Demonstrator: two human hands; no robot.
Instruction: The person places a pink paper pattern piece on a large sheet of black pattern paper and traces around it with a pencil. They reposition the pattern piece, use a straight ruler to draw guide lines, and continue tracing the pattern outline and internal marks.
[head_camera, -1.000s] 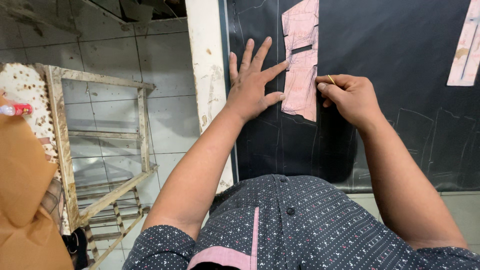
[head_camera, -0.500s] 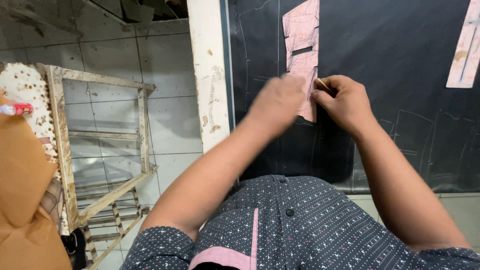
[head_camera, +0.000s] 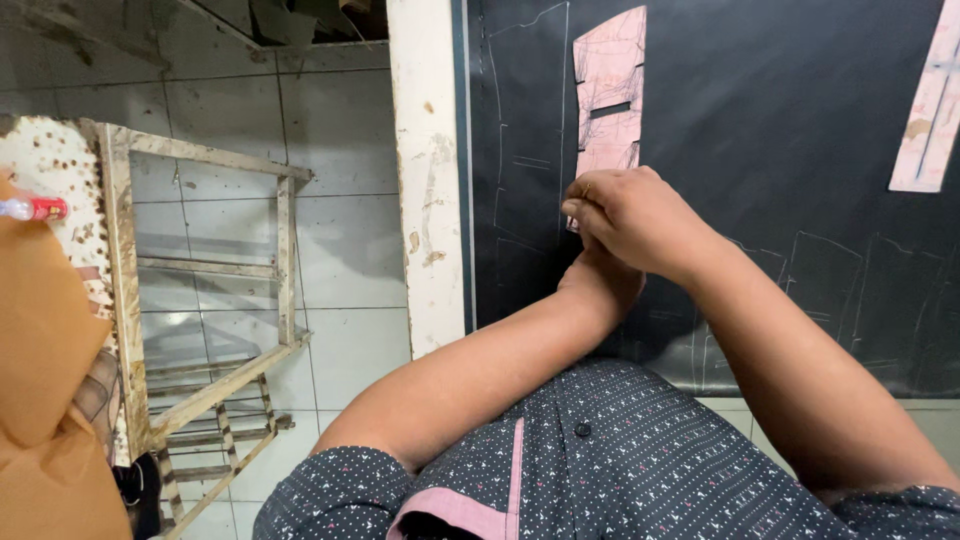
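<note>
Largest in my view is the dark cloth (head_camera: 760, 150), spread flat and chalked with faint outlines; it fills the upper right. Near its left edge lies the pink paper pattern piece (head_camera: 607, 90), a long strip running down from the top edge.

What has changed: a second ago my left hand (head_camera: 600, 285) lay splayed flat on that pattern, holding it down; it has since slid down and now sits under my right wrist, mostly hidden (I cannot tell how its fingers stand).

My right hand (head_camera: 630, 215) has shifted left, to the pattern's lower end. Its fingers (head_camera: 580, 205) are pinched narrow on something small there, possibly chalk; too little shows to say.

A second pink strip (head_camera: 925, 110) lies at the cloth's right edge.
</note>
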